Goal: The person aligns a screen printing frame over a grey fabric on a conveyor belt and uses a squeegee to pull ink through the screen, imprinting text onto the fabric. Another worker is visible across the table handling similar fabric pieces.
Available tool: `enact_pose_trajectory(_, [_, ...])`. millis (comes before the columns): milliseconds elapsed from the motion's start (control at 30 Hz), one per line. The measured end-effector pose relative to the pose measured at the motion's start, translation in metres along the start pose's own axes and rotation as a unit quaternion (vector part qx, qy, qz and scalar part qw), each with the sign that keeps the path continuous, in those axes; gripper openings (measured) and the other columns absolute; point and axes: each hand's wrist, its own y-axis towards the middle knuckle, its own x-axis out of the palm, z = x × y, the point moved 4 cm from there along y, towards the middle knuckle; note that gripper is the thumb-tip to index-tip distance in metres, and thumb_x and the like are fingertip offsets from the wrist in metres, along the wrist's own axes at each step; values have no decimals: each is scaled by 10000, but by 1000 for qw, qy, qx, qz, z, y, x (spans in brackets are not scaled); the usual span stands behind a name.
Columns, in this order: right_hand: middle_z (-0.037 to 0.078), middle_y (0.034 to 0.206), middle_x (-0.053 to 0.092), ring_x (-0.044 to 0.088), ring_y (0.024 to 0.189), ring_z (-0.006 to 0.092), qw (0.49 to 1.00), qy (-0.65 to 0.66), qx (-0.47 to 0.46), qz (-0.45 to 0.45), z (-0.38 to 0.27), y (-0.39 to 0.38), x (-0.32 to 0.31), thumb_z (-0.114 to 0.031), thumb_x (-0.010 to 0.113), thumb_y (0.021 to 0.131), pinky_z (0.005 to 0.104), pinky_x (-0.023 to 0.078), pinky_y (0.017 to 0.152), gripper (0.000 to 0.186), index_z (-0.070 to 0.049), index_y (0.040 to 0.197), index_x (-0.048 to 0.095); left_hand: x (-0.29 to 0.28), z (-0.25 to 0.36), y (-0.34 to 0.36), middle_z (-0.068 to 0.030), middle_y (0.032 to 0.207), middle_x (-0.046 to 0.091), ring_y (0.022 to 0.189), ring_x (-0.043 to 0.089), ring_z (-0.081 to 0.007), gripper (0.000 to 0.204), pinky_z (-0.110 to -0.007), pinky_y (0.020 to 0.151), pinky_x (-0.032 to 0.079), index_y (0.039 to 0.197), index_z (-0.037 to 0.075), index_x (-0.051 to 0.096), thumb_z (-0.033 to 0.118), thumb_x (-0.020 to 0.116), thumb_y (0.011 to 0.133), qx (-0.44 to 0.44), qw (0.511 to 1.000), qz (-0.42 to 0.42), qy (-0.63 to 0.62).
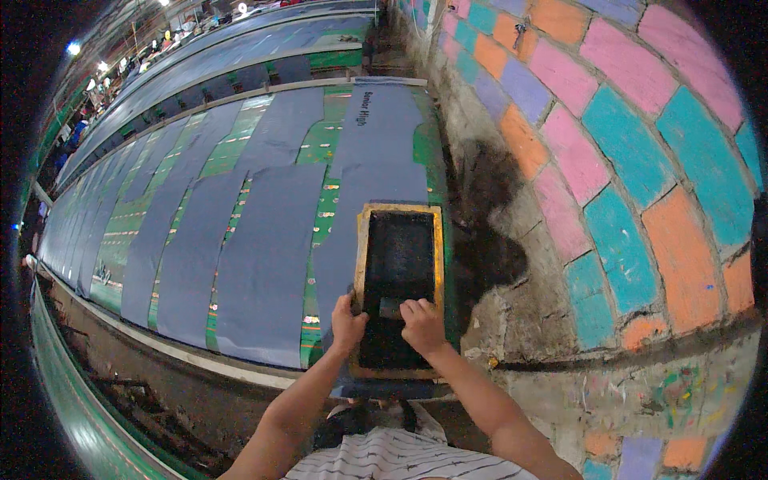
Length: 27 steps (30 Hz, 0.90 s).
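A screen-printing frame with a yellow-stained wooden rim and dark mesh lies at the near right end of the long table, over a grey-blue fabric piece. My left hand is closed on the frame's left side rail. Over the lower half of the mesh, my right hand has its fingers curled round a small dark squeegee. The squeegee's edge against the mesh is hidden. Dark print marks show on another fabric piece beyond the frame.
Several cut fabric pieces lie in rows on the green table. More long tables stand beyond it. A wall of painted pink, teal, orange and purple blocks rises on the right, with a rough concrete ledge at its foot.
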Motion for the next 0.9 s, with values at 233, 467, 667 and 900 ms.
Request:
enact_pose_trajectory(233, [85,850,622,589,814,284,992,-33,-46,112,55,72,15,-81,621,663,408,521,774,199,-52,859,643,2,1,-1,-197,1070,599,1015,601,-415,588,-444,888,495,1239,-22,575,3,740,675,-43,999,-28,6])
enact_pose_trajectory(467, [95,999,677,611,999,299,999,-27,2,-23,98,137,24,-50,715,755,417,540,852,225,-37,977,679,-4,13,-1,-191,1025,585,960,605,-404,573,-432,817,505,1225,-33,575,5,730,676,-9,999,-15,31])
enact_pose_trajectory(667, [126,1058,703,631,1058,323,998,-26,19,-58,131,170,30,-73,698,830,433,545,866,206,-29,1032,704,1,13,0,-188,1024,590,947,621,-384,574,-413,815,515,1239,-36,580,-1,712,681,-31,999,-13,5])
enact_pose_trajectory(900, [180,1077,708,642,1061,364,994,19,45,-93,134,201,-10,-117,701,841,463,526,916,218,-7,1028,725,-5,18,-1,-192,1038,600,974,628,-380,569,-411,838,519,1235,-43,576,-5,712,684,-54,998,-16,3])
